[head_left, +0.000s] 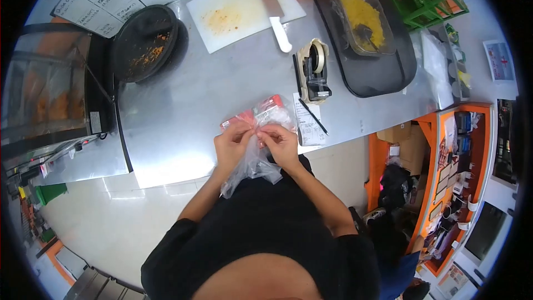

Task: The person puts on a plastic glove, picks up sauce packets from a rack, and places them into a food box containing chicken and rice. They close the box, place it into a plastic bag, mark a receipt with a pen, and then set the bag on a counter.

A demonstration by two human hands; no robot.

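Note:
A clear plastic bag [252,164] with red and white packages [269,110] inside rests at the front edge of the steel counter. My left hand [233,143] pinches the gathered neck of the bag from the left. From the right, my right hand [279,143] grips the same neck, its fingertips close to the left ones. The loose end of the bag hangs down over the edge toward my body. Just right of the bag lie a printed receipt [309,125] and a black pen [314,117].
A tape dispenser [316,75] stands beyond the receipt. Farther back are a white cutting board [222,22] with a knife [277,28], a dark bowl [125,50] and a black tray [355,78] bearing a tub of yellow food [363,19]. A glass display case [50,83] stands left.

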